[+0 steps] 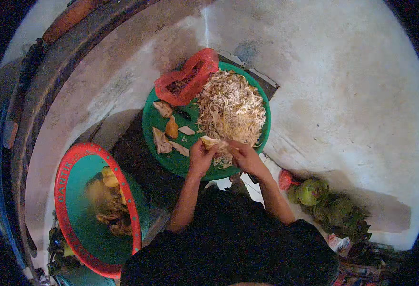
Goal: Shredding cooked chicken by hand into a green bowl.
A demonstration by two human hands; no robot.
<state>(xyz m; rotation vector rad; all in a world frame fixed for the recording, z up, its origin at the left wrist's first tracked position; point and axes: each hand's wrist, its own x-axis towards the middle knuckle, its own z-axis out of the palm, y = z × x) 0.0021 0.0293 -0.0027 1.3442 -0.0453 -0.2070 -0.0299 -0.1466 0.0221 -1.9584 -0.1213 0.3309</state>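
In front of me, over the near edge of a round green tray point(158, 159), both hands are on a pale piece of cooked chicken point(209, 141). My left hand point(202, 158) grips it with the fingers closed around it. The fingers of my right hand point(245, 157) pinch at its right end; their tips are partly hidden. Beyond my hands a big heap of shredded chicken point(231, 107) covers the tray's right side. Larger chicken chunks point(161, 141) lie at the left, some with yellowish skin. A dark-handled knife point(182, 113) rests beside them.
An open red plastic bag point(190, 78) with dark scraps sits on the tray's far left rim. To my left stands a green basin with a red rim point(63, 214), holding yellowish chicken pieces point(109, 177). Green coconuts point(314, 191) lie on the floor at right. Walls point(324, 86) rise behind.
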